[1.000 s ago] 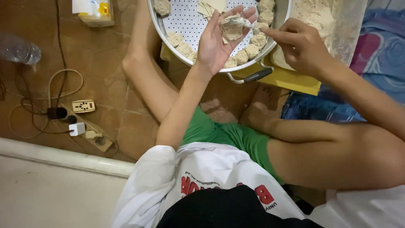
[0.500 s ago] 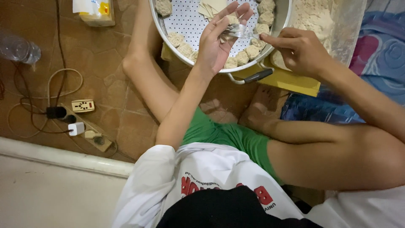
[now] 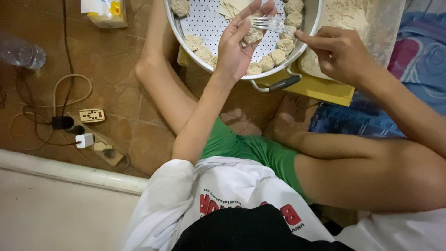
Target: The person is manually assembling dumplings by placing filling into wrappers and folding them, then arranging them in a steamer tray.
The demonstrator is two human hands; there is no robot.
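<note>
cupping a half-formed dumpling (image 3: pixel 253 33) in its palm, the left hand (image 3: pixel 239 44) is held open and slightly curled over the round perforated steamer tray (image 3: pixel 204 23). the right hand (image 3: pixel 337 53) pinches the handle of a fork (image 3: pixel 272 23) in a narrow grip, tines pointing at the dumpling and touching or just beside it; i cannot tell which. judging by this, the filling step is in hand: meat is being pressed into the wrapper. closing it would call for the fork to lift clear and the left fingers to gather the wrapper around the filling. finished dumplings (image 3: pixel 278 56) line the tray's near rim, spare wrappers (image 3: pixel 232 7) lie at its far side, and a bag of filling (image 3: pixel 348 18) sits to the right over a yellow board (image 3: pixel 325 88).
</note>
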